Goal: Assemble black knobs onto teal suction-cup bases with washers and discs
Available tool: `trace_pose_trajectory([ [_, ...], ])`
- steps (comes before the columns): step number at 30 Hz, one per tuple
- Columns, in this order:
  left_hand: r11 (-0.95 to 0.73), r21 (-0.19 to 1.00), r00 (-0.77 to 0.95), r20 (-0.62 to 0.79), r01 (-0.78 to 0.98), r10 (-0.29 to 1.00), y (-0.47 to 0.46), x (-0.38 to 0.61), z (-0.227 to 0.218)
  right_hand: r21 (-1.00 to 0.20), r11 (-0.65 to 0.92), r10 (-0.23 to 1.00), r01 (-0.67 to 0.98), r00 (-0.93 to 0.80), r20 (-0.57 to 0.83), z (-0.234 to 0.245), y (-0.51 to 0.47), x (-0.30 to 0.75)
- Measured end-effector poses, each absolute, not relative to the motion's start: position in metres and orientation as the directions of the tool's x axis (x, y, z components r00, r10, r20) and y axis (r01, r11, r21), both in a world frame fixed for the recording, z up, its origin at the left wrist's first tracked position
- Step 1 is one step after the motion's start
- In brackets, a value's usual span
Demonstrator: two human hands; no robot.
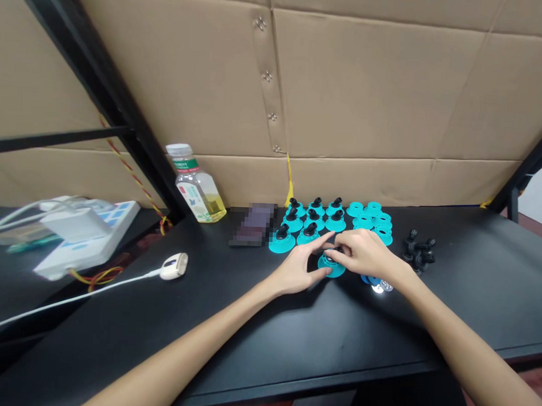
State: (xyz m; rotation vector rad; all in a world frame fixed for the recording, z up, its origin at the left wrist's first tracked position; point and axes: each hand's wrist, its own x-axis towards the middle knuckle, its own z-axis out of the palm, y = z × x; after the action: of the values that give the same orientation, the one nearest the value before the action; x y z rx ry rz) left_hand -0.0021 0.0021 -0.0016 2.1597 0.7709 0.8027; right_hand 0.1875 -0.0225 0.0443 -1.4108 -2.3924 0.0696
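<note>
Turquoise flanged base [335,270] sits gripped by the left hand [296,269], the right hand [363,252] pinching its top; plastic bottle [204,188] lettering illegible.

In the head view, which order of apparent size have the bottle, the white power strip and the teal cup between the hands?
1. White power strip
2. Bottle
3. Teal cup, partly covered

The left hand [295,273] and right hand [363,252] are bare, with slender fingers [319,243]. Behind each hand, the left forearm [212,326] and right forearm [454,331] are uncovered too, slim and smooth, looking broader farther from the hand. Whether the black shape [406,400] well below the right hand is clothing cannot be told.
</note>
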Motion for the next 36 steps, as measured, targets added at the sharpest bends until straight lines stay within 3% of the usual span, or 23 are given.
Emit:
trace_pose_trajectory([
  [8,-0.584,0.716,0.528,0.349,0.383,0.774,0.0,0.0012,-0.0002,-0.261,0.523,0.84,0.811,-0.439,0.319,0.0405,-0.0188,0.1903],
  [19,-0.558,0.77,0.579,0.313,0.309,0.753,0.0046,-0.0013,-0.0053,-0.386,0.575,0.818,0.722,-0.485,0.31,0.0408,-0.0163,0.1951],
  [27,-0.579,0.664,0.486,0.352,0.472,0.8,-0.0006,0.0018,-0.0006,-0.295,0.5,0.861,0.814,-0.432,0.27,0.0416,-0.0186,0.1886],
  [36,-0.583,0.743,0.607,0.307,0.328,0.733,0.0007,-0.001,0.0003,-0.385,0.547,0.837,0.744,-0.478,0.266,0.0423,-0.0181,0.1918],
])
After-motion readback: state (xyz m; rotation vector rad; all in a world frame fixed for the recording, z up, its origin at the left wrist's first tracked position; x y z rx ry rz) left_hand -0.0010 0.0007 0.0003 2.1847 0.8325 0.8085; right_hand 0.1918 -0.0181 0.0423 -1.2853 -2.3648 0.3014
